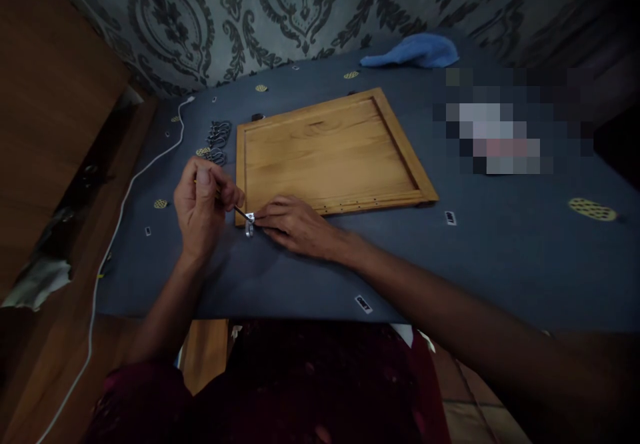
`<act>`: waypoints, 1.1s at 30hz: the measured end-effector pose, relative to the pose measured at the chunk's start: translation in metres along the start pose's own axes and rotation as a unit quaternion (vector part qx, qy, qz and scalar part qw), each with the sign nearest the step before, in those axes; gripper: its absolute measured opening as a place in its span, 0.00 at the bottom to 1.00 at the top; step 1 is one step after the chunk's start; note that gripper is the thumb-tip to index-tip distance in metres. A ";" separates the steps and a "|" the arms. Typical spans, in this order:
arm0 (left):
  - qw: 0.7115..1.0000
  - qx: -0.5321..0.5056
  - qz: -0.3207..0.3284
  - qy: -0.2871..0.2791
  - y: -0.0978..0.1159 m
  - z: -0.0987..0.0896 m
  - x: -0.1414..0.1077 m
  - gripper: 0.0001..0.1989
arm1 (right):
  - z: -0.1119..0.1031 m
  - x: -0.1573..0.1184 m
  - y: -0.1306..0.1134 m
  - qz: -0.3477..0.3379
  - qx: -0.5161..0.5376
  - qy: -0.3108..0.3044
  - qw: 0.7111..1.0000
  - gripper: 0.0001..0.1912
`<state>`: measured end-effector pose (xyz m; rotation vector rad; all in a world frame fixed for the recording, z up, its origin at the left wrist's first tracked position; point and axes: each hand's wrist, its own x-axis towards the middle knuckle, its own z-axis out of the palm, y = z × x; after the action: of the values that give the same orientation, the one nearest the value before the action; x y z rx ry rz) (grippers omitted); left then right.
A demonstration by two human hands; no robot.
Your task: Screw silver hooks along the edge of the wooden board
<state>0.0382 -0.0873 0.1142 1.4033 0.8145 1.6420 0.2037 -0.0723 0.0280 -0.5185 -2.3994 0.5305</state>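
My left hand [203, 207] is closed around a screwdriver [242, 213], and its dark shaft slants down to the right. The tip meets a small shiny metal hinge [250, 223] at the near left corner of a framed wooden panel [325, 144]. From the other side, my right hand [297, 224] lies along the panel's near edge, its fingertips pressed against the hinge. Part of the hinge hangs over that edge. Several small dark holes run along the near frame strip. The screwdriver's handle is mostly hidden in my left fingers.
Black looped metal pieces [218, 135] lie left of the panel. A white cable [134, 179] runs down the table's left side. At the back sits a blue cloth [415, 52] near the patterned wall. A blurred-out item [500, 137] is on the right.
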 end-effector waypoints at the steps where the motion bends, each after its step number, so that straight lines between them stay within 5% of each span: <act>1: 1.000 0.004 -0.003 -0.001 0.000 0.000 0.000 0.21 | 0.000 0.000 0.000 0.000 0.000 0.000 1.000 0.14; 16: 0.998 0.062 0.011 -0.022 0.000 -0.005 0.001 0.17 | 0.001 0.000 0.000 0.001 0.000 0.008 1.000 0.14; 24: 0.996 -0.041 -0.076 0.033 0.010 0.007 0.004 0.12 | 0.001 -0.001 0.002 -0.004 0.000 0.008 1.000 0.14; 33: 0.995 -0.033 -0.067 0.062 0.005 0.018 0.010 0.27 | 0.004 -0.002 0.004 -0.002 -0.002 0.010 1.000 0.14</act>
<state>0.0543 -0.0810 0.1260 1.1845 0.8985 1.6498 0.2032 -0.0706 0.0222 -0.5174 -2.3828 0.5172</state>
